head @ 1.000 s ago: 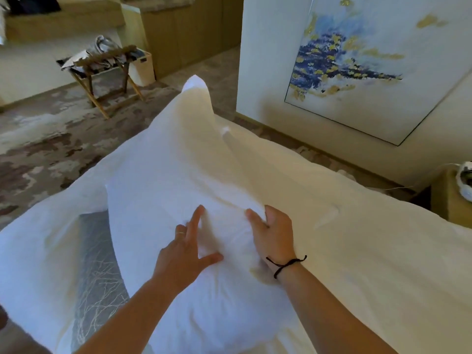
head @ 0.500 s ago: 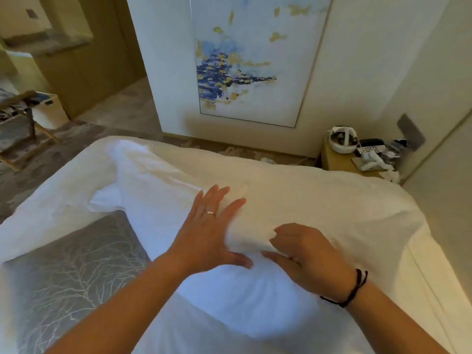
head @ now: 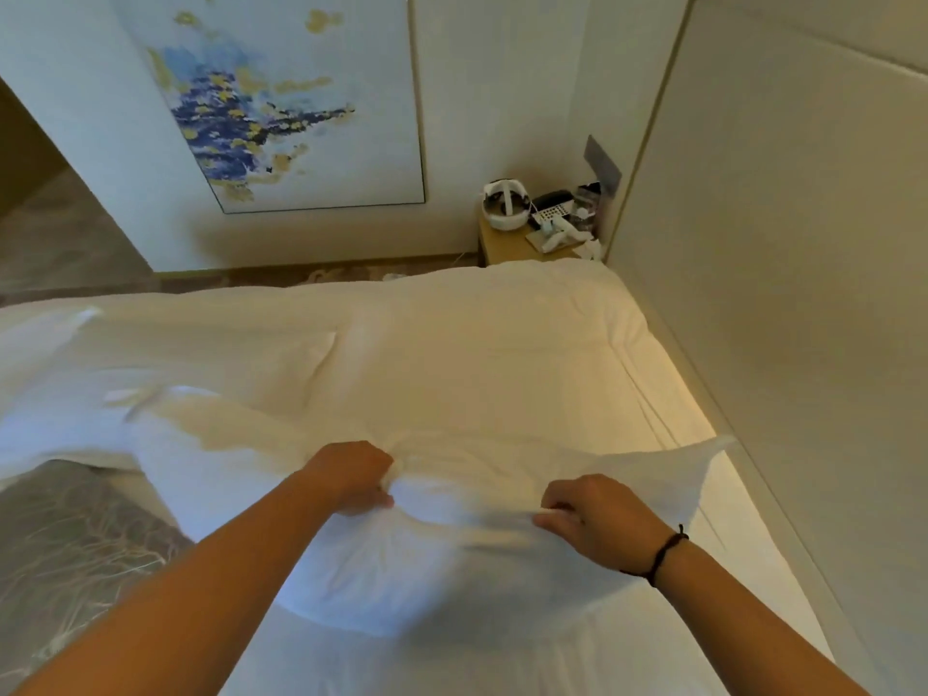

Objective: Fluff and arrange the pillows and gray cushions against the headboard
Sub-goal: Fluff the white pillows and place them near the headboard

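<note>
A plump white pillow [head: 442, 560] lies across the white bed [head: 477, 344] in front of me, one corner pointing toward the padded headboard [head: 803, 293] on the right. My left hand [head: 351, 477] grips a bunch of the pillow's cover near its top middle. Further right, my right hand [head: 597, 519], with a black cord at the wrist, pinches the cover too. A gray cushion with a pale branch pattern [head: 75, 555] lies at the lower left, partly under the pillow and my left arm.
A small wooden nightstand [head: 507, 246] crowded with a white headset, a phone and small items stands in the far corner by the headboard. A blue and gold painting [head: 281, 103] hangs on the far wall. Patterned floor shows at the left.
Both hands went from lying flat on the pillow to gripping its cover. The pillow has swung toward the headboard, and my view has turned right.
</note>
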